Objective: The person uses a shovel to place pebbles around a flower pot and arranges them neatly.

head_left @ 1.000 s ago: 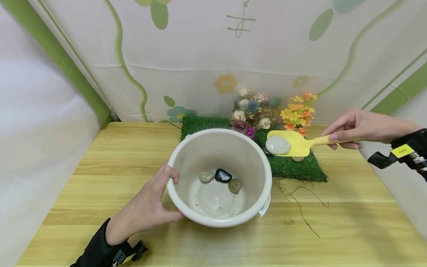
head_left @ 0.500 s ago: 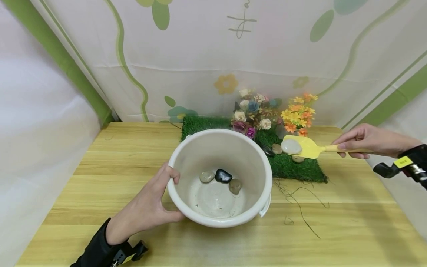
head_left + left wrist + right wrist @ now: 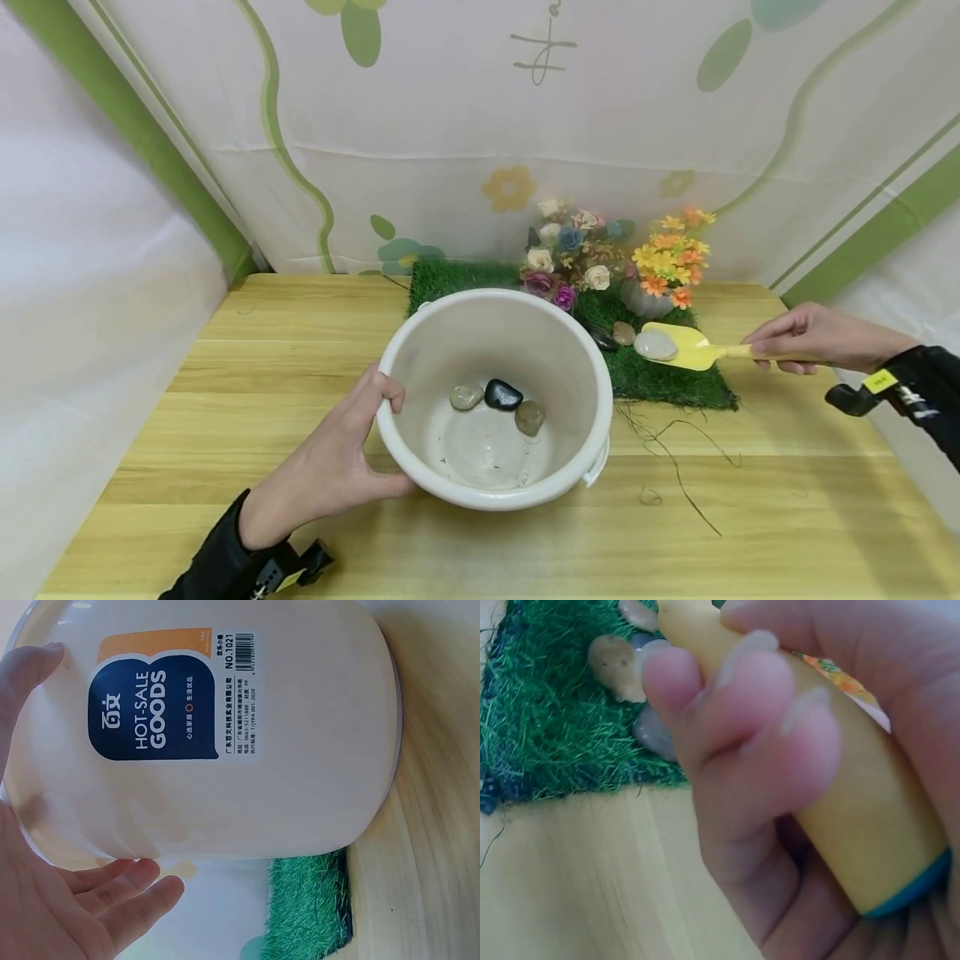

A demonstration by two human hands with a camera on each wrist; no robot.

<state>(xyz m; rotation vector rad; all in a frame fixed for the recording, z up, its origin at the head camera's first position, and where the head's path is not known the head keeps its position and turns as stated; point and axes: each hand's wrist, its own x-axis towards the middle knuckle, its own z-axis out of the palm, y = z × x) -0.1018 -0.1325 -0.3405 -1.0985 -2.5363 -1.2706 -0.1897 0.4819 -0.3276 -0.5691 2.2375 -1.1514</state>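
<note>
A white bucket [image 3: 495, 492] stands on the table, with a grey stone [image 3: 467, 397], a black stone [image 3: 503, 395] and a brown stone [image 3: 529, 418] inside. My left hand [image 3: 330, 467] grips its left rim, fingertips hooked over the edge and thumb along the outside. In my right hand [image 3: 825, 337] is a toy shovel [image 3: 693, 348], pinched by its yellow handle. A white stone [image 3: 656, 344] lies at the left end of the blade, partly over its edge. The blade is low over the artificial turf [image 3: 660, 383]; whether it touches cannot be told.
Beside the blade on the turf lie a tan stone [image 3: 623, 333] and a black stone [image 3: 602, 337]. Artificial roses [image 3: 573, 258] and orange flowers [image 3: 670, 258] stand at the back, before a printed curtain [image 3: 420, 125]. Thin dark strands [image 3: 678, 475] lie on the wooden table [image 3: 787, 517].
My right hand has carried the shovel rightward, away from the bucket, then down closer to the turf, the white stone still at its blade. My left hand and the bucket have stayed put.
</note>
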